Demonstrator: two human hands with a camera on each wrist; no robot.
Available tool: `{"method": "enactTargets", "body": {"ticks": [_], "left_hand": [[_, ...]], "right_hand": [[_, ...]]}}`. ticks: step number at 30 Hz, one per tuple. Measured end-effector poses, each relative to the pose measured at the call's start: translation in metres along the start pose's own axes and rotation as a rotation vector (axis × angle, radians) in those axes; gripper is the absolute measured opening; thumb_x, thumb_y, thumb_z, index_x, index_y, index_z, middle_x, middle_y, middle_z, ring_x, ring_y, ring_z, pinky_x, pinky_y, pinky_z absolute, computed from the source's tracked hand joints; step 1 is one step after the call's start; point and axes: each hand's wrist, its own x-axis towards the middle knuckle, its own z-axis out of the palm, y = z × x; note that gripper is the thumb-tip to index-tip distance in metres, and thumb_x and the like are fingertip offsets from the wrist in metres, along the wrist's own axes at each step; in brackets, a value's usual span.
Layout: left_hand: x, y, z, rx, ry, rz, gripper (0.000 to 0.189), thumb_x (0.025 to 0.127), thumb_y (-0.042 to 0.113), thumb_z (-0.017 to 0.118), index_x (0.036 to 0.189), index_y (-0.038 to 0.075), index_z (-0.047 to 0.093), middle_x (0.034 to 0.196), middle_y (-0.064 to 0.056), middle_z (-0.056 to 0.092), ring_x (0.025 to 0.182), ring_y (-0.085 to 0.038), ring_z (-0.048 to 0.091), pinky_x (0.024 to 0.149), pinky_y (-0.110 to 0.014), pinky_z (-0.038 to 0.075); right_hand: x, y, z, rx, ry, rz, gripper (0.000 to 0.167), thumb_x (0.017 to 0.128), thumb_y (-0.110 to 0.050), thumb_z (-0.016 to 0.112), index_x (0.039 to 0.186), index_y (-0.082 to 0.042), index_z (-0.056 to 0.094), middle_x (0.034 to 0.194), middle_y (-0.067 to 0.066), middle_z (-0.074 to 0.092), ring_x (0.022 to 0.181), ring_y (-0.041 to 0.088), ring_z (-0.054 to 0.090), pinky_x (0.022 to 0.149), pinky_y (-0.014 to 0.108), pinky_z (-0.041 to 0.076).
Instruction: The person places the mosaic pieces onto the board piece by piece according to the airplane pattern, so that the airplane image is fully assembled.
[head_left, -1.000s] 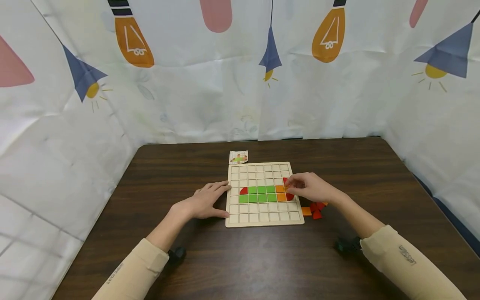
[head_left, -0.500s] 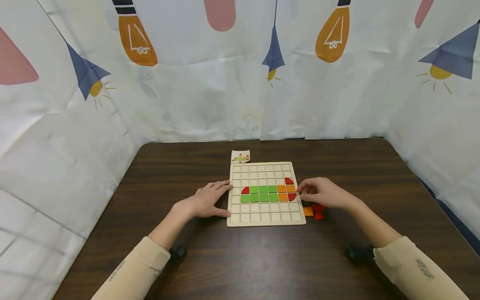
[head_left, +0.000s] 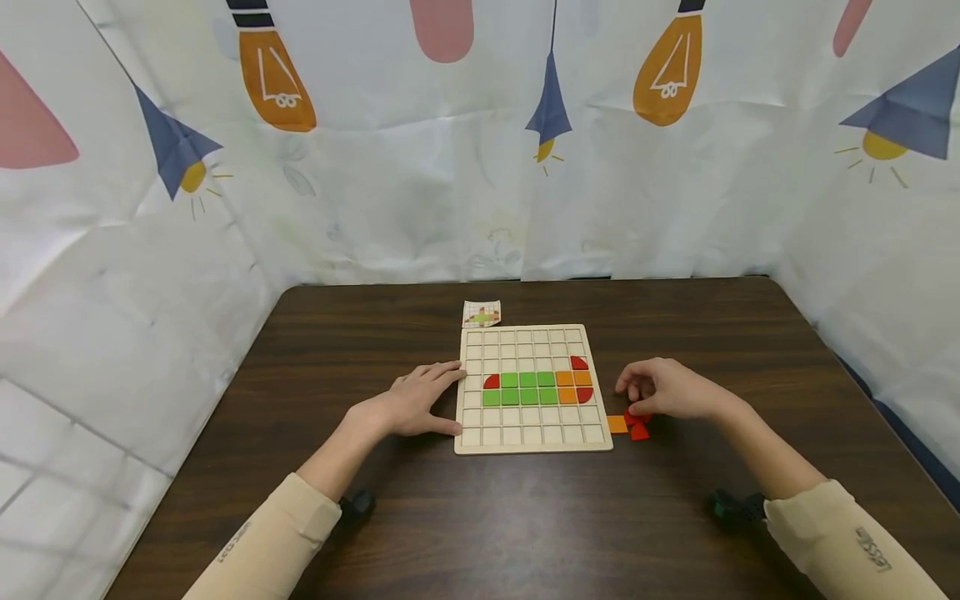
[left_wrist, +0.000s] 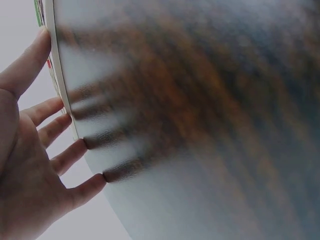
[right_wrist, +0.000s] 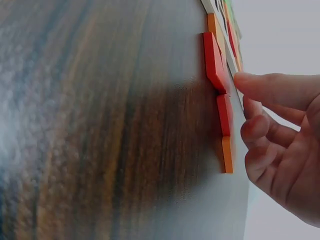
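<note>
A pale wooden grid board (head_left: 498, 433) lies at the middle of the table. Set in its cells are a block of green tiles (head_left: 528, 396), some orange tiles (head_left: 566, 394), and red rounded tiles, one at the left end (head_left: 491, 382) and others at the right. My left hand (head_left: 408, 408) rests at the board's left edge, fingers and thumb spread. Beyond the board's right edge, my right hand (head_left: 671, 388) hovers with loosely bent fingers over loose red tiles (right_wrist: 215, 62), its thumb tip close to them. Between its fingers nothing shows.
A small pattern card (head_left: 482, 314) lies against the board's far left corner. One loose orange tile (head_left: 617, 424) sits beside the board's right edge; another orange tile (right_wrist: 227, 155) lies past the red ones. A printed white curtain (head_left: 420, 192) hangs behind the dark table (head_left: 517, 517).
My right hand has let go of an orange tile in the board's right part and moved right to the loose tiles. My left hand has stayed at the board's edge.
</note>
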Motion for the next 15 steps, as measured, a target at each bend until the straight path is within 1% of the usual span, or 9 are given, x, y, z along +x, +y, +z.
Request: {"method": "enactTargets", "body": {"ticks": [5,9,15], "left_hand": [[0.0004,-0.0002,0.0007,-0.002,0.002,0.006,0.091,0.091,0.055,0.073,0.162,0.014,0.033,0.168,-0.010,0.023,0.151,-0.041,0.023,0.110,-0.071,0.027],[-0.0011,-0.0015,0.0020,-0.005,-0.001,0.002,0.091,0.091,0.055,0.074,0.162,0.013,0.034,0.168,-0.011,0.023,0.151,-0.042,0.023,0.110,-0.071,0.027],[-0.0006,-0.0005,0.0011,-0.011,0.006,0.008,0.091,0.091,0.054,0.074,0.162,0.014,0.034,0.168,-0.010,0.023,0.151,-0.041,0.023,0.110,-0.071,0.027]], "right_hand": [[0.0010,-0.0009,-0.0012,-0.037,-0.012,0.004,0.020,0.087,-0.005,0.080,0.105,-0.005,0.069,0.081,0.001,0.057,0.072,0.020,0.053,0.062,0.030,0.044],[0.0041,0.0004,-0.0014,-0.073,-0.007,0.010,0.018,0.090,-0.006,0.078,0.105,-0.006,0.069,0.081,0.000,0.057,0.071,0.018,0.052,0.062,0.030,0.044],[0.0067,0.0068,-0.0046,-0.100,0.038,0.017,0.015,0.094,-0.004,0.073,0.109,-0.005,0.069,0.080,-0.001,0.058,0.069,0.018,0.053,0.061,0.030,0.044]]}}
